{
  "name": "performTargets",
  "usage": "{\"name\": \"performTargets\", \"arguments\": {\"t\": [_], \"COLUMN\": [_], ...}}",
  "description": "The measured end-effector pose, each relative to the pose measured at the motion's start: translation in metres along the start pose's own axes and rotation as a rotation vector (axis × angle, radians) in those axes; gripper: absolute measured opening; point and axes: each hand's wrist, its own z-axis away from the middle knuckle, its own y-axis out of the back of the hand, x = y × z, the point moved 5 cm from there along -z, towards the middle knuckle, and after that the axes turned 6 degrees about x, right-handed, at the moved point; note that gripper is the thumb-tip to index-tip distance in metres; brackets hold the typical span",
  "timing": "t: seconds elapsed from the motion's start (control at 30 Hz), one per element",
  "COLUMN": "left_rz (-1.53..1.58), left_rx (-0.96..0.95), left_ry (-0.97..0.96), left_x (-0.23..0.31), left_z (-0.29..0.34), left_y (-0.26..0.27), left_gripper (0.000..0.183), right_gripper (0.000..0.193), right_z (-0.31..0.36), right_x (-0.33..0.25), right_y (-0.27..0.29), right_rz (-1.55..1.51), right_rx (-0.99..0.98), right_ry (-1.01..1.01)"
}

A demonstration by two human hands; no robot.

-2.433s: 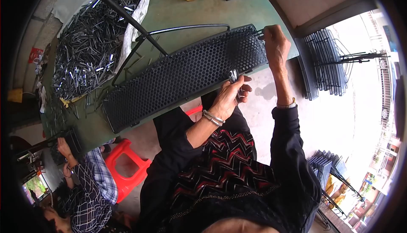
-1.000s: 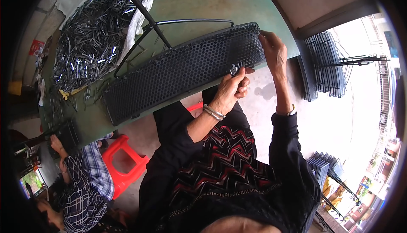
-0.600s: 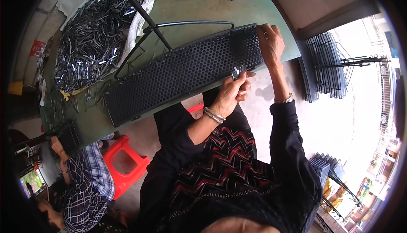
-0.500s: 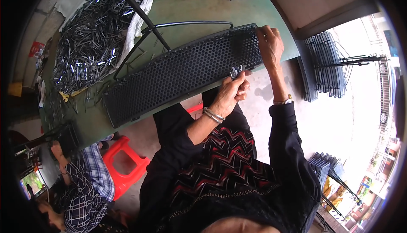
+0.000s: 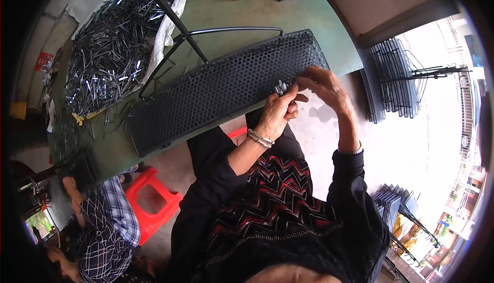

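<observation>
The perforated black panel (image 5: 221, 85) lies on the desk (image 5: 303, 15), seemingly stiff and moderately light, best taken by its rim. At its near edge, fingers of the left hand (image 5: 278, 111) pinch slim metal strips (image 5: 281, 88), likely slippery; adjacent fingers of the right hand (image 5: 328, 89) show no determinable grip.

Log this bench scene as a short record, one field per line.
Left grip: holding small metal pieces
Right grip: at the left fingertips; any hold unclear
Panel: black, perforated, on the green table
Rod frame: black, at the panel's far edge
Sack: white, open, heaped with dark strips
Stool: red, left
</observation>
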Motion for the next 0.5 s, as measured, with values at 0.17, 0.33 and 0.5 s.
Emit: {"name": "performTargets", "arguments": {"t": [0.17, 0.33, 0.5], "left_rz": [-0.028, -0.052, 0.051], "left_rx": [0.111, 0.069, 0.093], "left_ry": [0.073, 0.055, 0.089], "left_x": [-0.008, -0.005, -0.016], "left_z": [0.002, -0.004, -0.002], "left_y": [0.003, 0.013, 0.006], "left_gripper": [0.027, 0.032, 0.030], "right_gripper": [0.018, 0.015, 0.013], "right_z": [0.008, -0.003, -0.034], "right_x": [0.006, -0.001, 0.017], "right_y": [-0.002, 0.043, 0.059], "right_rz": [-0.057, 0.117, 0.169], "right_rx": [0.011, 0.682, 0.910], "right_ry": [-0.086, -0.011, 0.155]}}
